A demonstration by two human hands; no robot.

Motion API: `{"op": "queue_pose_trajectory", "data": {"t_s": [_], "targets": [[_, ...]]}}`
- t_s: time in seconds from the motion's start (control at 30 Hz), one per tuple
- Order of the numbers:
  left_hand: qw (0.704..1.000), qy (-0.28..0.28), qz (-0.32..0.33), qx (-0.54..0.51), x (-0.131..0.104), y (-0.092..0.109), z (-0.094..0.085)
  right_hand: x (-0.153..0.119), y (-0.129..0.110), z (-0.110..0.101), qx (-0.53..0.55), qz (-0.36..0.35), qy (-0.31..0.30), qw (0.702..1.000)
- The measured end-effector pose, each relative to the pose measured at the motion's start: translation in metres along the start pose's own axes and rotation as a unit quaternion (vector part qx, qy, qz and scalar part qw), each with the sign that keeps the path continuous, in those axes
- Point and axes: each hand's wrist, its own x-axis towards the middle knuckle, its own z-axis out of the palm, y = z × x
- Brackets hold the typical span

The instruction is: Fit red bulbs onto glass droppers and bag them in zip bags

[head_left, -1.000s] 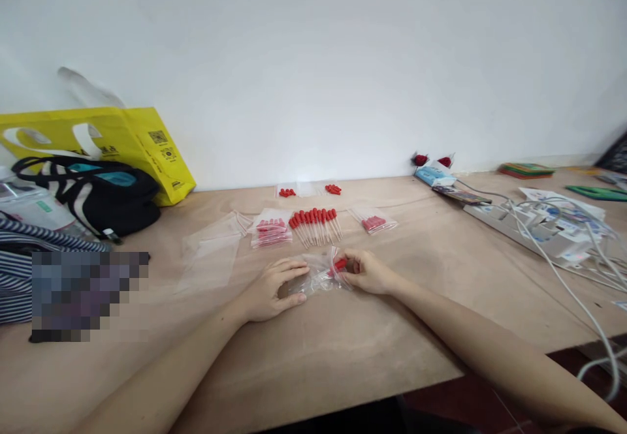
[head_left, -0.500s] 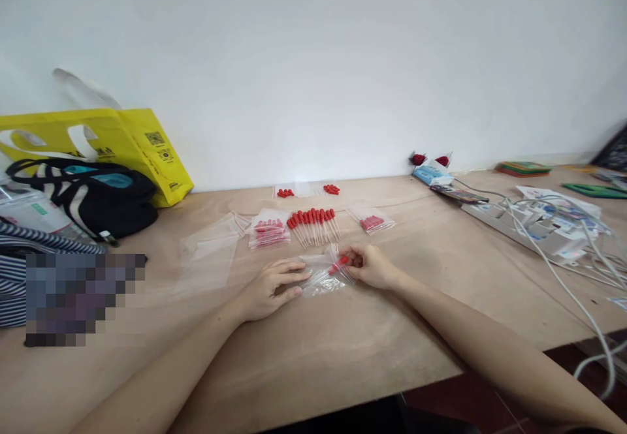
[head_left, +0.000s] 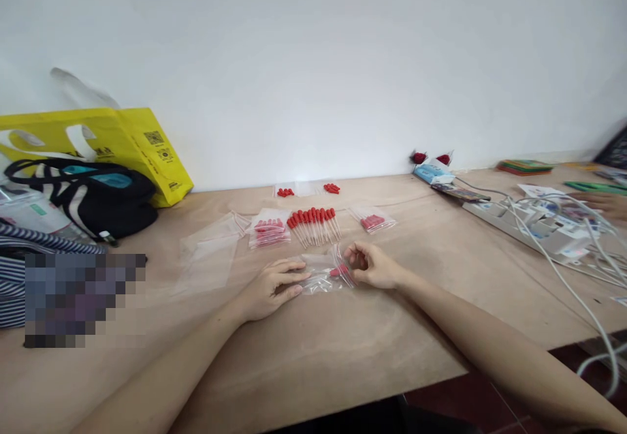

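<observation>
A clear zip bag [head_left: 321, 284] lies flat in front of me, with the red bulbs of droppers [head_left: 339, 270] showing inside near its right-hand mouth. My left hand [head_left: 272, 289] holds the bag's left end down, thumb and fingers on the plastic. At the mouth, my right hand [head_left: 375, 265] has bent fingers with a gap between thumb and index, and nothing shows in them. Just beyond the bag, several red-bulbed droppers [head_left: 313, 222] lie in a row. Filled bags [head_left: 269, 228] are stacked left of them, and another filled bag [head_left: 373, 219] lies to the right.
Flat clear bags [head_left: 210, 254] lie left of my hands. Farther back are small red bulbs [head_left: 332, 188] near the wall. A yellow tote [head_left: 166, 166] and black bag [head_left: 112, 199] stand left. Power strips [head_left: 529, 228] with white cables lie right, near another person's hand [head_left: 605, 204].
My right hand has let go of the red dropper bulbs, which now lie inside the bag's mouth. My left hand stays in place. Another person's hand has appeared at the far right.
</observation>
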Motion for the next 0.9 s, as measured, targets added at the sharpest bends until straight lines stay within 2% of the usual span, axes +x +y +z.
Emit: {"op": "queue_pose_trajectory", "data": {"t_s": [0.13, 0.33, 0.4, 0.53, 0.6, 0.77, 0.9], "targets": [[1.0, -0.005, -0.007, 0.006, 0.0, -0.001, 0.0, 0.0, -0.003, 0.003, -0.041, -0.009, 0.012, 0.999], [1.0, -0.01, 0.005, 0.007, -0.001, -0.001, -0.001, 0.0, -0.005, 0.0, -0.06, -0.039, 0.07, 0.995], [1.0, -0.01, 0.003, 0.009, -0.001, -0.002, -0.001, -0.001, -0.007, -0.002, -0.101, -0.066, 0.051, 0.991], [1.0, -0.014, -0.005, 0.014, -0.002, -0.002, 0.0, -0.001, -0.009, -0.005, -0.15, -0.097, -0.034, 0.983], [1.0, -0.015, -0.005, 0.017, -0.002, -0.001, 0.0, 0.002, -0.007, -0.004, -0.137, -0.083, -0.052, 0.986], [1.0, -0.016, -0.002, 0.023, -0.001, 0.0, -0.001, 0.01, 0.003, -0.001, -0.06, 0.005, -0.052, 0.997], [0.999, -0.02, -0.008, 0.03, 0.0, 0.002, -0.002, 0.011, 0.002, -0.005, -0.025, 0.04, -0.089, 0.995]]}}
